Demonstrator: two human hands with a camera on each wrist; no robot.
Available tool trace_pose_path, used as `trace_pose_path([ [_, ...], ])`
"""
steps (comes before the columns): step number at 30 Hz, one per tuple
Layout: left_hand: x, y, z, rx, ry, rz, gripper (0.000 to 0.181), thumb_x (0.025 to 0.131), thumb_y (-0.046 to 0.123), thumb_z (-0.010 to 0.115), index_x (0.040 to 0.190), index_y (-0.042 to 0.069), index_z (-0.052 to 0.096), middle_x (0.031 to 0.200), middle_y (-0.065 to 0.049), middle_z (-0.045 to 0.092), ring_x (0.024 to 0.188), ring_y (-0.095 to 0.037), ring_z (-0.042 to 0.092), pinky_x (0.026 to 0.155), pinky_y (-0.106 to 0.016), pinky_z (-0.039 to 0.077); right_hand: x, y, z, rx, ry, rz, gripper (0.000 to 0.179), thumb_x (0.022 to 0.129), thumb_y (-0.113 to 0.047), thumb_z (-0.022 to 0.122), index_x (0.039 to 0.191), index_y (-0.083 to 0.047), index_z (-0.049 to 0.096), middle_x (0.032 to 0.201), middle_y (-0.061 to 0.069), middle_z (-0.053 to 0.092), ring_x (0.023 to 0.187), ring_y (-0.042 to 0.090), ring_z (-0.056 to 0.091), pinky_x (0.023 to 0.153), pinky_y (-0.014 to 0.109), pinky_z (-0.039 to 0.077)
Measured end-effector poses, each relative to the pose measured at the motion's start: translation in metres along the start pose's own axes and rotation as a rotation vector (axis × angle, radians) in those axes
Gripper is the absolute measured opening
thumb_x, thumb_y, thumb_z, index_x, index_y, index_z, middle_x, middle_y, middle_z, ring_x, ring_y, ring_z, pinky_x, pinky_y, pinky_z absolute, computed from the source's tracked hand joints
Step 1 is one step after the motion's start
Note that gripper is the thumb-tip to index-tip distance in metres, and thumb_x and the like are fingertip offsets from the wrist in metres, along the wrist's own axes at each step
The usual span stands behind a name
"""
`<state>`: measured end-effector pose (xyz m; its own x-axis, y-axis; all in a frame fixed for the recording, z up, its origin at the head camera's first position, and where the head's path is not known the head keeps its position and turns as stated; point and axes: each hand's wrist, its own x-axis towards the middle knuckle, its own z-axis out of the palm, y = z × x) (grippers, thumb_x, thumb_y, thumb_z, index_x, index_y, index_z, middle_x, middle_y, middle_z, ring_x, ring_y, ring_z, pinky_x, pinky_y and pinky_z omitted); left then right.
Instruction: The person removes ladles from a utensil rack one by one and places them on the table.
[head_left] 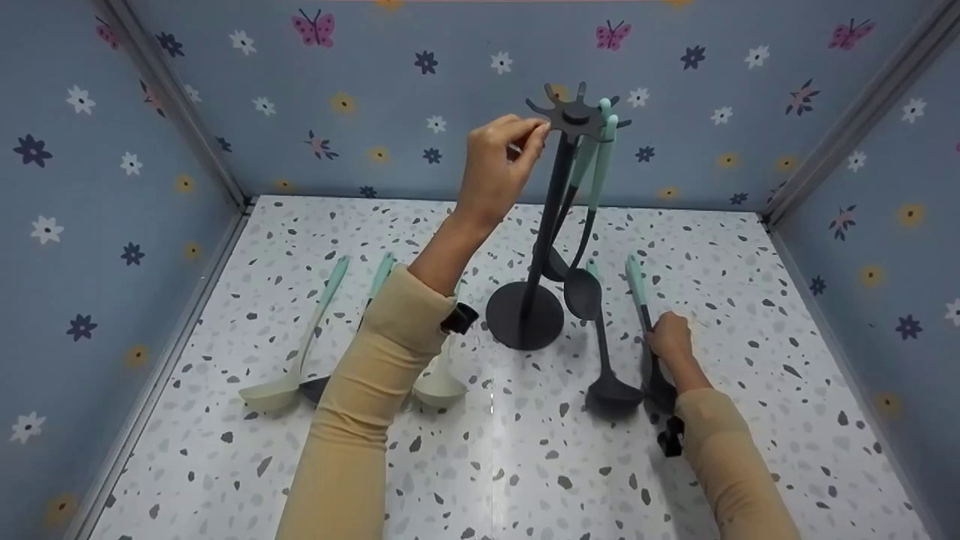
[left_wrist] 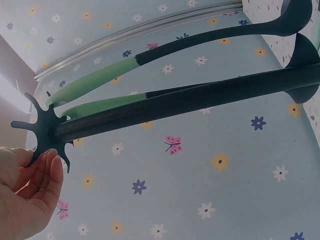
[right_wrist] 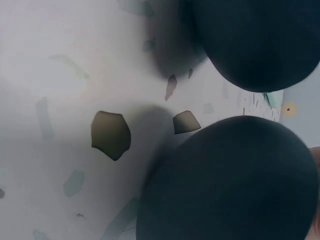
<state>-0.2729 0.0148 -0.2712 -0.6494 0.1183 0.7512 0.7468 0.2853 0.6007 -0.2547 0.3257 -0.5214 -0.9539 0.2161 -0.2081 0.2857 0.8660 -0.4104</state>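
My left hand (head_left: 499, 161) pinches a hook at the top of the black utensil stand (head_left: 553, 195), thumb against fingertips, as the left wrist view also shows. Two black spoons (head_left: 583, 294) with mint handles hang from the stand's far right side. Down on the table, my right hand (head_left: 673, 341) grips the dark shaft of a black round-headed kitchen utensil (head_left: 636, 281) with a mint handle. Its head (right_wrist: 230, 185) looms large in the right wrist view; my sleeve partly covers it from above. A black ladle (head_left: 613, 394) lies just left of it.
Left of the stand's round base lie a cream ladle (head_left: 274, 394), a dark utensil (head_left: 313, 388) mostly behind my left arm, and another cream ladle (head_left: 440, 386). Flower-patterned walls (head_left: 480, 90) close in the speckled table (head_left: 510, 465) at the back and sides.
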Motion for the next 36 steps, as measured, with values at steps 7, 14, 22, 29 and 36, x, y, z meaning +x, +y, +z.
trace_pose_path([
  [7,-0.001,0.001,-0.001,0.030,-0.009,0.000,0.020,0.089,0.009,0.053,0.093,-0.004,0.067,0.075,-0.009,0.060,0.067,-0.012,0.055,0.058,-0.018,0.046,0.002,-0.002,0.005,-0.015,0.001,0.031,0.008,0.079,0.003,0.056,0.077,0.011,0.057,0.065,0.014,0.053,0.057,0.020,0.049,0.052,0.030,0.045],
  [14,-0.001,0.001,-0.001,0.031,-0.004,0.002,0.020,0.089,0.009,0.053,0.092,-0.004,0.067,0.074,-0.009,0.060,0.067,-0.012,0.055,0.057,-0.017,0.046,0.004,-0.002,0.007,0.002,0.019,0.027,0.011,0.076,0.001,0.063,0.078,0.010,0.057,0.069,0.016,0.054,0.060,0.022,0.049,0.056,0.034,0.045],
  [22,-0.001,0.000,0.000,0.018,-0.001,0.008,0.020,0.089,0.009,0.053,0.092,-0.004,0.067,0.075,-0.009,0.060,0.067,-0.012,0.055,0.057,-0.020,0.047,0.001,-0.003,0.003,-0.017,-0.008,0.034,0.016,0.075,-0.003,0.066,0.080,0.009,0.057,0.073,0.018,0.056,0.062,0.023,0.050,0.058,0.035,0.045],
  [29,-0.001,0.001,0.000,0.015,0.003,0.007,0.020,0.089,0.009,0.053,0.092,-0.004,0.067,0.074,-0.009,0.060,0.066,-0.012,0.055,0.057,-0.021,0.047,-0.003,-0.006,-0.007,-0.003,0.094,-0.075,0.027,0.084,-0.011,0.058,0.095,0.014,0.058,0.092,0.028,0.058,0.080,0.036,0.057,0.069,0.042,0.046],
  [36,-0.002,0.001,0.000,0.022,0.002,0.013,0.020,0.090,0.010,0.052,0.093,-0.004,0.067,0.075,-0.009,0.060,0.068,-0.012,0.056,0.057,-0.019,0.046,-0.010,-0.023,-0.017,0.152,0.275,-0.281,0.025,0.085,-0.010,0.059,0.095,0.012,0.062,0.080,0.024,0.061,0.071,0.031,0.057,0.062,0.040,0.045],
])
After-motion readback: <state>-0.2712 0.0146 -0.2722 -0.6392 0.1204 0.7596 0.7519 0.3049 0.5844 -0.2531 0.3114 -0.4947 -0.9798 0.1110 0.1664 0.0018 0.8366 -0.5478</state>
